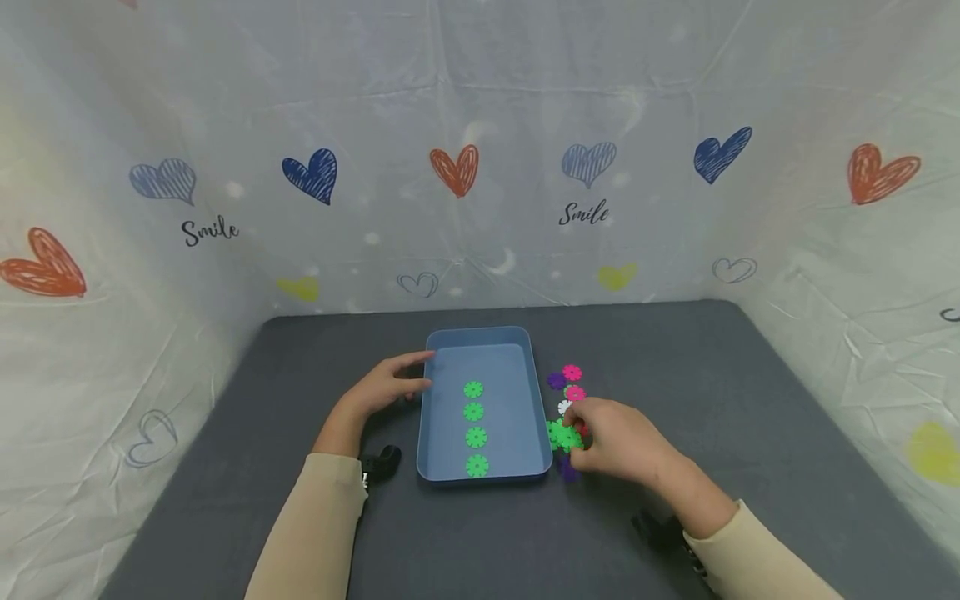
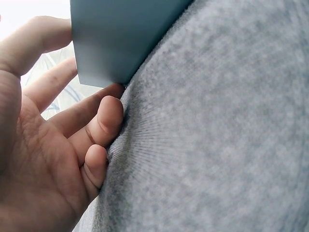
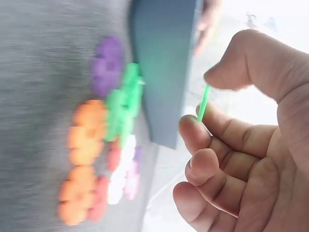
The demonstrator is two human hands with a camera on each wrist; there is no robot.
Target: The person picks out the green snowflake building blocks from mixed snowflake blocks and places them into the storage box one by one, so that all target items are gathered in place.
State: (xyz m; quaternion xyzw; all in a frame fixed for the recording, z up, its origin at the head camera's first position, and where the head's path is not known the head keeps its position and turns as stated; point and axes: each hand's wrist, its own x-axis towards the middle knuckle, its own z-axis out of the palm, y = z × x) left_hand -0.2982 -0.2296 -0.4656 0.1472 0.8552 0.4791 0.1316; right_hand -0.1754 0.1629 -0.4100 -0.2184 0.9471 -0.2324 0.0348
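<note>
Nearest the viewer, beige sleeves (image 1: pixel 307 525) enter from below on both sides, each with a black wrist device (image 1: pixel 386 463) at the cuff, over a dark grey tabletop (image 1: pixel 645 358). Beyond the right cuff, the right hand (image 1: pixel 626 437) reaches over a loose group of flower-shaped discs; the right wrist view shows its thumb and fingers clamped on a thin green disc (image 3: pixel 203 103), seen edge-on and raised off the table. Below that hand, a purple disc (image 1: pixel 567 468) marks the near end of the group, followed by clustered loose green discs (image 1: pixel 558 435) just beside the tray's right wall. Orange discs (image 3: pixel 87 133) and some red ones appear blurred in the right wrist view. Within the blue tray (image 1: pixel 517 392), four green discs (image 1: pixel 476 437) form a column slightly left of centre, well apart from the far wall. On the tray's left side, the left hand (image 1: pixel 382 386) touches the wall with thumb and index finger held apart. Farther along the group lie a white disc (image 1: pixel 565 407) and pink discs (image 1: pixel 572 372). Behind the table hangs a pale backdrop (image 1: pixel 510 233) printed with hearts and "Smile".
</note>
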